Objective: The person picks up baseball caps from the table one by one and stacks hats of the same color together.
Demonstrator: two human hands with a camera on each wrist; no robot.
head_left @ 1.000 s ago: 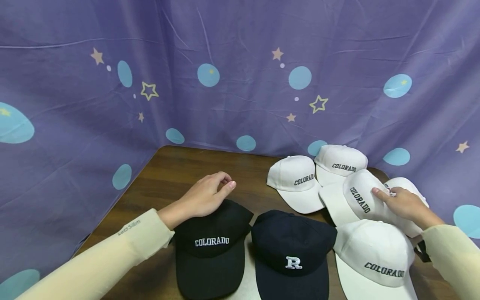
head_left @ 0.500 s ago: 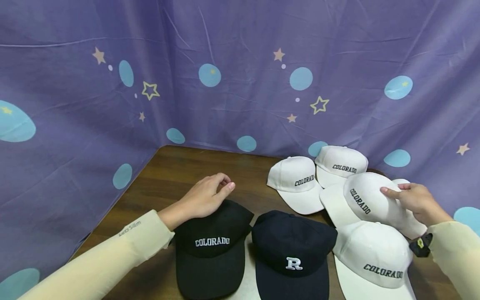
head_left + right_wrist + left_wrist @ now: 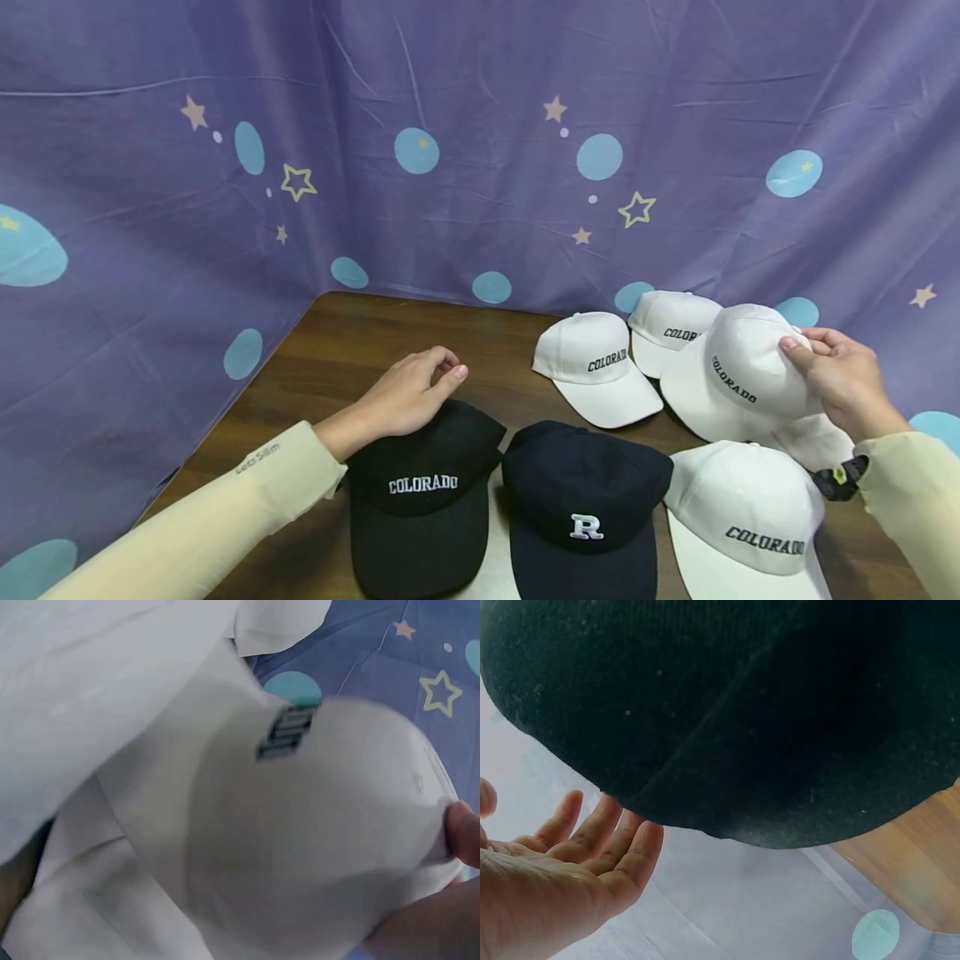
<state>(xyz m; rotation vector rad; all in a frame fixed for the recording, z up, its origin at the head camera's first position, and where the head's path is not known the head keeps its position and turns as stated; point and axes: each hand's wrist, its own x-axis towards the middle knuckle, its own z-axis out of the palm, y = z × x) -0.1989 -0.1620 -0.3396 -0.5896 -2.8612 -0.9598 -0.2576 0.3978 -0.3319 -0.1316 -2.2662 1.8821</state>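
In the head view my right hand (image 3: 843, 379) pinches a white cap (image 3: 765, 354) near the top of its crown, the brim pointing left. The right wrist view shows this white cap (image 3: 322, 832) with fingertips (image 3: 465, 832) on its crown. Part of another white cap (image 3: 817, 437) shows below it. My left hand (image 3: 405, 387) is over the back of a black COLORADO cap (image 3: 420, 521), its fingers loosely curved and holding nothing. In the left wrist view the fingers (image 3: 637, 851) are beside the dark cap (image 3: 705, 720); I cannot tell whether they touch.
A navy cap (image 3: 588, 467) with an R lies front centre, beside a white COLORADO cap (image 3: 750, 500). Farther back are two more white caps, one at left (image 3: 585, 354) and one partly covered (image 3: 667, 317). A purple curtain (image 3: 450, 167) borders the wooden table (image 3: 345, 333).
My right hand has shifted back and up with the white cap, which now overlaps the rear cap and uncovers part of a white cap below. The left hand has stayed put.
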